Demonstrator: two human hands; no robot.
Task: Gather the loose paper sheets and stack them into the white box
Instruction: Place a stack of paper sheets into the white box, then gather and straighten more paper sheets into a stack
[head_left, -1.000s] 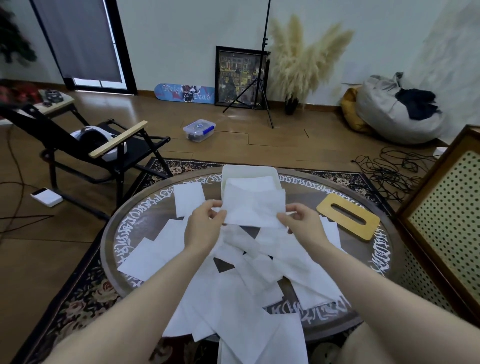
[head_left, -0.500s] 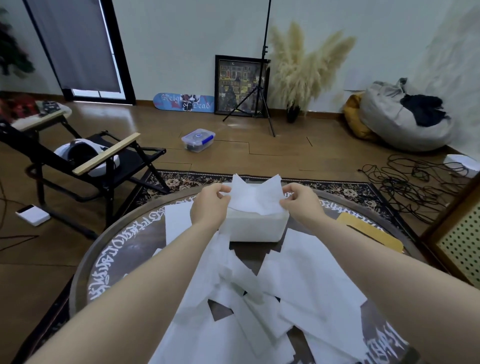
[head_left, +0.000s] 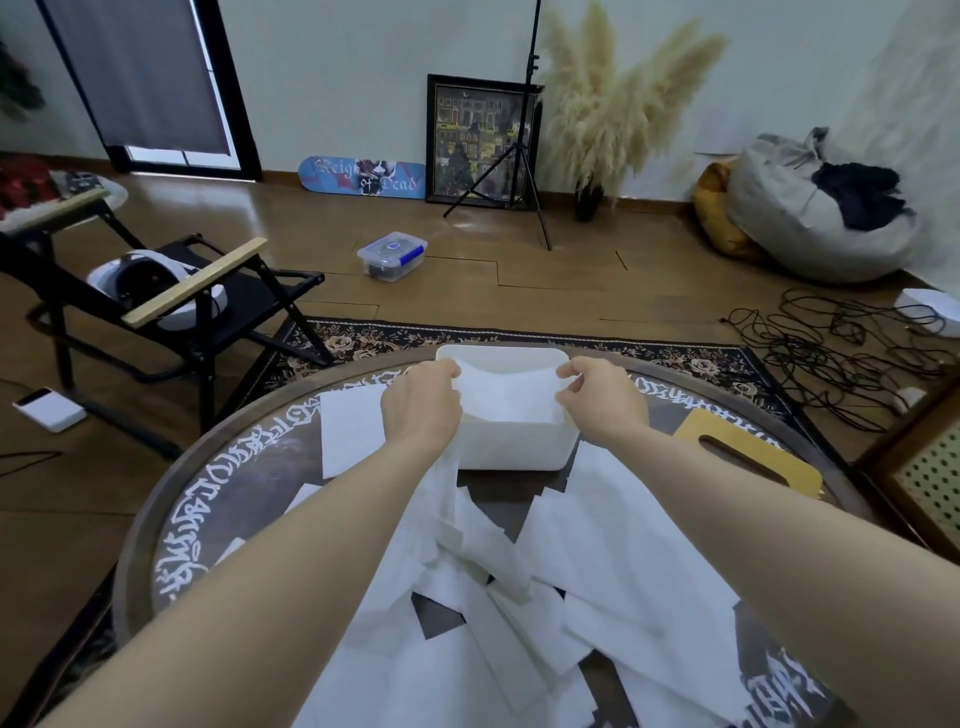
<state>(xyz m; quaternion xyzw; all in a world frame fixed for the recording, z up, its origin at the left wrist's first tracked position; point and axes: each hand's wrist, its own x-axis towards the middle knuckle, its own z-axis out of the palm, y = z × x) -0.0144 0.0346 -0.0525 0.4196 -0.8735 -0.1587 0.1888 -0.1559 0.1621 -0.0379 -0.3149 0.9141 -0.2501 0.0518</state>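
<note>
Loose sheets scattered across near tabletop, not yet gathered. Beyond, left hand and right hand each pinching one end of a sheet, stretched flat to drop square into white box. Both grips clenched on sheet, low over box opening.
</note>
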